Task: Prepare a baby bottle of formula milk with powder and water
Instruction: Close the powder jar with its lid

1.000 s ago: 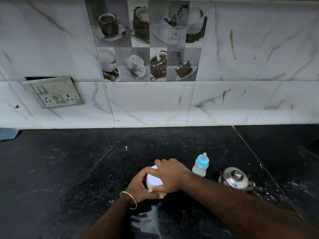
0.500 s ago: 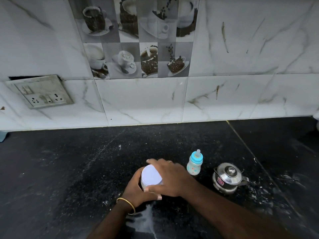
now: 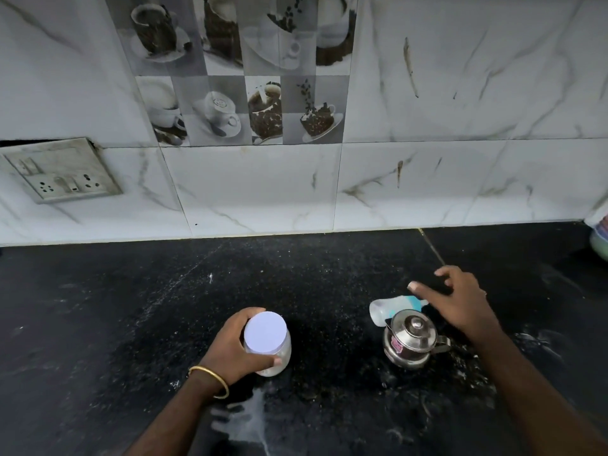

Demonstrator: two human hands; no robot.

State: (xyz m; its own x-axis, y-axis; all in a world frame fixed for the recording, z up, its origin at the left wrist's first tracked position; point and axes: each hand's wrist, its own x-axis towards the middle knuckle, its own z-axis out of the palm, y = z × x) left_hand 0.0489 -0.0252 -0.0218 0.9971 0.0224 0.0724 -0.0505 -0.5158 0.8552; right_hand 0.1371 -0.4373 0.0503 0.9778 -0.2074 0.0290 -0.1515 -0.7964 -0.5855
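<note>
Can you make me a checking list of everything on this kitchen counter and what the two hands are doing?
Surface: black stone counter, white powder smears near the front edge.
Job's things: baby bottle lying on its side behind the steel kettle; powder jar upright, white lid on.
Clutter: nothing seen.
Grips: left hand grips the jar; right hand open above the bottle, holding nothing.
Cables: nothing seen.
Surroundings: marble wall tiles, coffee-cup picture tiles, socket plate at left.

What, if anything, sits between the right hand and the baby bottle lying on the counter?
Nothing visible. The right hand hovers open right at the blue-capped end of the baby bottle, which lies on its side. The steel kettle stands in front of the bottle, nearer the camera, off the hand's path.
</note>
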